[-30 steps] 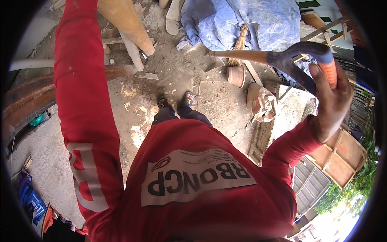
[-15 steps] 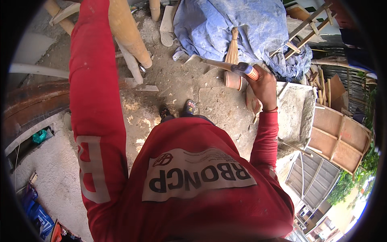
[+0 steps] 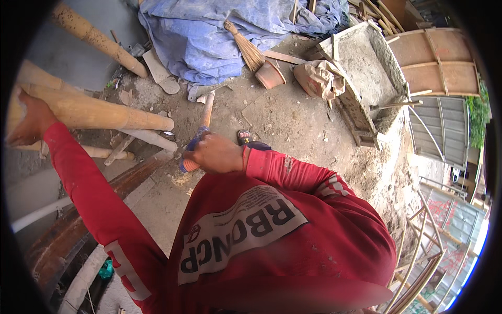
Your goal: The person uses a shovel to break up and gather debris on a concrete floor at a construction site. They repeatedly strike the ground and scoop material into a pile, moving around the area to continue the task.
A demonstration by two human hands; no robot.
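My left hand (image 3: 32,119) is at the far left, its fingers wrapped round a thick bamboo pole (image 3: 104,112). In front of my body my right hand (image 3: 218,153) is closed round the blue-and-orange grip of a shovel (image 3: 207,112). Its wooden shaft runs away from me toward the ground, and a greyish blade edge shows at its far end by the blue tarp. Most of the blade cannot be made out. My sandalled foot (image 3: 244,137) stands on the ground just beyond the right forearm.
A blue tarp (image 3: 193,39) covers a heap ahead. Beside it are a stick broom (image 3: 246,49), a terracotta-coloured pot (image 3: 270,75) and a crumpled paper sack (image 3: 320,78). A mortar-crusted trough (image 3: 363,63) stands right. More bamboo poles (image 3: 99,42) lean at the left.
My right hand has swung the shovel from the right to in front of my body, its shaft now pointing away. My left hand has come into view on the bamboo pole. The view has turned.
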